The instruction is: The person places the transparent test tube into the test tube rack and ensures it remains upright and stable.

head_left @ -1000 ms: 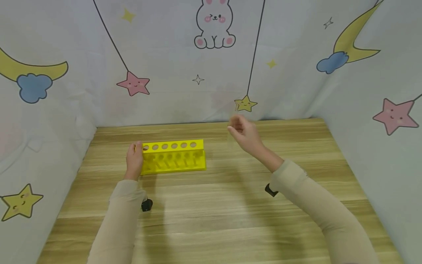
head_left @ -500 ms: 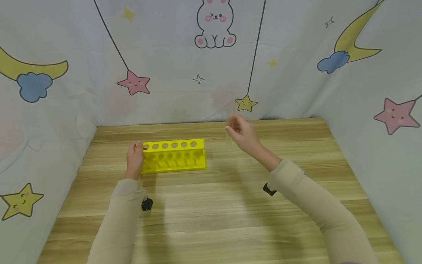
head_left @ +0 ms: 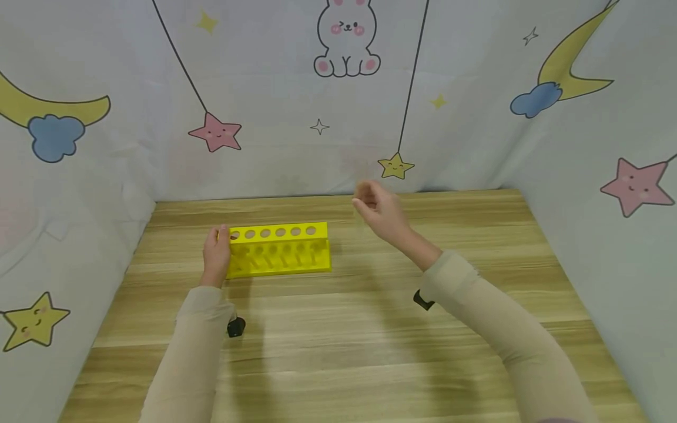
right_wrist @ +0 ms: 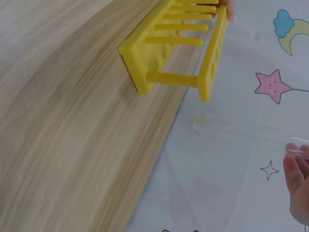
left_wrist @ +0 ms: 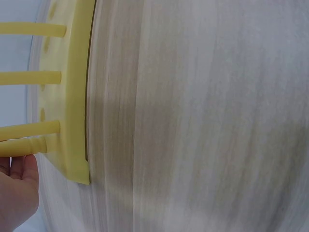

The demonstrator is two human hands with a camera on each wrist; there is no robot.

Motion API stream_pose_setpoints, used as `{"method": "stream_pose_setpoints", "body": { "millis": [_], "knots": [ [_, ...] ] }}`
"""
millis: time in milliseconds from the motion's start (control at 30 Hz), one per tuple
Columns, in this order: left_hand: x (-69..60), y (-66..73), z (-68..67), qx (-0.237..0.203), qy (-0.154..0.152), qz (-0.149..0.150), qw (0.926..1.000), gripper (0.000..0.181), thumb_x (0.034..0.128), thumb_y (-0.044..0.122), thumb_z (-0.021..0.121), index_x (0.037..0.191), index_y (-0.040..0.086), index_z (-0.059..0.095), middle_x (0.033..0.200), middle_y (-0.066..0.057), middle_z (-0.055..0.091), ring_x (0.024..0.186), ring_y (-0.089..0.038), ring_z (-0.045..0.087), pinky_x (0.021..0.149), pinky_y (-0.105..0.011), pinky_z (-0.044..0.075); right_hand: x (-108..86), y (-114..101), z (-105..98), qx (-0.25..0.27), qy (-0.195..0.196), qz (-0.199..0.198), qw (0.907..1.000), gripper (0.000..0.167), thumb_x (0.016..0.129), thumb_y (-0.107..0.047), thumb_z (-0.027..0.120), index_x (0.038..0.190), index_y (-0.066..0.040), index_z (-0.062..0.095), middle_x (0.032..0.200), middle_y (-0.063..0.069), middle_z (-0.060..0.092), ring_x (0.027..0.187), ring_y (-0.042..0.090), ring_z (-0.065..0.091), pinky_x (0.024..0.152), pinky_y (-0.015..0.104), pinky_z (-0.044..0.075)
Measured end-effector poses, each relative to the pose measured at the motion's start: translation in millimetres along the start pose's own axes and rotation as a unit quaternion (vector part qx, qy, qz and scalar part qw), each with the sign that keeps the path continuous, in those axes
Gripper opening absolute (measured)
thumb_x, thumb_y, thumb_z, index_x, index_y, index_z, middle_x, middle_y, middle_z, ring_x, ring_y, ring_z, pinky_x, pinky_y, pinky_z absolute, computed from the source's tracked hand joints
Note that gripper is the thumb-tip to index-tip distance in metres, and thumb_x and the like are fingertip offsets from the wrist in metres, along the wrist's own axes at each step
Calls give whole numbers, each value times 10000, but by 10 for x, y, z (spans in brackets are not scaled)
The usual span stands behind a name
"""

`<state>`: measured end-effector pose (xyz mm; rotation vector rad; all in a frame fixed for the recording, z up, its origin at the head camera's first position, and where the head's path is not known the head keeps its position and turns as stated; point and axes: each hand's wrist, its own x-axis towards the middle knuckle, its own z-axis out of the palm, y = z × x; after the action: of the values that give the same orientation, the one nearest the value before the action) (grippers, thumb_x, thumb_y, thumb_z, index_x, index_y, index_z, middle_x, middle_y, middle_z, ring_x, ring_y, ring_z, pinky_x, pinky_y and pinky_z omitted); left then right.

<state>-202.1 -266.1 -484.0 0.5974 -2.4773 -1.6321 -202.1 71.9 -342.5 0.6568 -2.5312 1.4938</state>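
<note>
A yellow test tube rack stands on the wooden table, its top row of round holes holding no tubes. The left hand grips the rack's left end; in the left wrist view its fingers are at the end post of the rack. Right of the rack and above the table, the right hand pinches a clear test tube, faint in the head view. In the right wrist view the tube has its rounded end towards the rack, apart from it, and the right hand holds its other end.
The wooden table reaches back to a white cloth printed with stars, moons and a rabbit. Cloth also hangs at both sides. A black wrist device shows by the left sleeve, another by the right sleeve.
The right hand has moved a little to the left with the tube, closer to the rack. The left hand and the rack have stayed in place.
</note>
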Motion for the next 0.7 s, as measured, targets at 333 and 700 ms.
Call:
{"method": "stream_pose_setpoints", "body": {
  "millis": [333,700],
  "knots": [
    [-7,9,-8,-94,-47,-49,9999,505,937,469,232,1092,24,413,1078,-119,474,937,-198,385,773,-279,296,71,200,139,31,21,-7,10000,241,869,-62,533,1065,75,499,921,202,597,867,278,596,763,338,498],
    [-23,30,-7,-167,-78,-24,9998,485,944,444,245,1095,15,412,1066,-108,468,893,-194,374,750,-282,294,118,375,234,-3,-36,-106,9999,233,872,-138,545,1046,12,509,911,136,605,845,211,598,741,271,501]
  ]
}}
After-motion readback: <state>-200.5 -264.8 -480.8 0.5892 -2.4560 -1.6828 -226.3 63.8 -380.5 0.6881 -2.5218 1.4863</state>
